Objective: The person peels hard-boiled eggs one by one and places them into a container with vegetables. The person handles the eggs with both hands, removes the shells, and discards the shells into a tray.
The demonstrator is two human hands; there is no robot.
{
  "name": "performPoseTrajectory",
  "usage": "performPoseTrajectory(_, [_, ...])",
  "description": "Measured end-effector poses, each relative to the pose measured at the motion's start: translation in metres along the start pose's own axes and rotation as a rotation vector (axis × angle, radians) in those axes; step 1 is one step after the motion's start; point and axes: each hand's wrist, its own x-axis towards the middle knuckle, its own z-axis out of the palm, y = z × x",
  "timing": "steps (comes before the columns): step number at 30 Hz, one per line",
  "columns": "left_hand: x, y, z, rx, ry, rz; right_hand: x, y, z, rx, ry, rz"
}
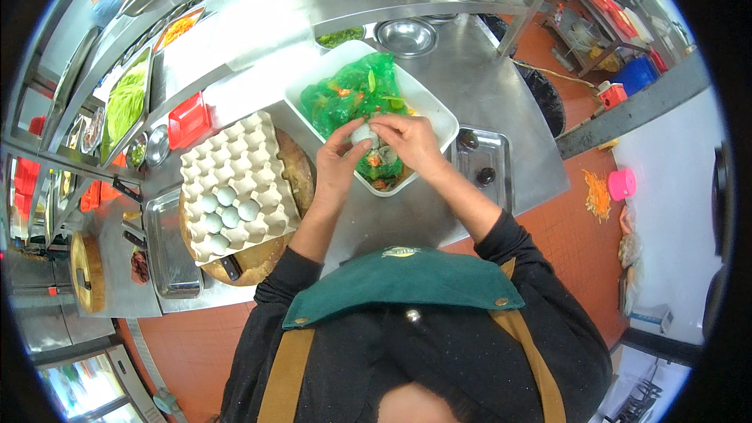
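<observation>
My left hand (341, 155) holds a pale bluish egg (365, 136) between thumb and fingers, and my right hand (408, 138) pinches at its upper right side. Both hands are over a white plastic tub (432, 111) that holds a green plastic bag (376, 73) with food scraps. To the left, a cardboard egg tray (235, 153) with several pale eggs (231, 217) lies on a round wooden chopping board (296, 170). Right of the tub, two dark peeled eggs (486, 175) rest in a shallow metal tray (501, 153).
A knife handle (231, 268) sticks out from under the egg tray. An empty-looking metal tray (176, 273) and red plastic trays (189, 120) are at the left. Metal bowls (405, 36) stand beyond the tub, under a steel shelf (364, 3). A person (104, 3) is far off at upper left.
</observation>
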Motion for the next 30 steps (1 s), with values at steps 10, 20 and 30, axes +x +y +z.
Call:
performPoseTrajectory(10, [-0.002, -0.005, -0.006, -0.158, -0.029, -0.100, 0.005, 0.000, 0.003, -0.267, 0.053, -0.182])
performPoseTrajectory(20, [-0.004, -0.002, -0.001, -0.242, -0.018, -0.042, -0.001, 0.030, 0.005, 0.019, 0.045, 0.129])
performPoseTrajectory(30, [-0.001, -0.006, 0.003, 0.060, 0.035, 0.121, 0.000, -0.006, 0.005, -0.199, 0.083, -0.164])
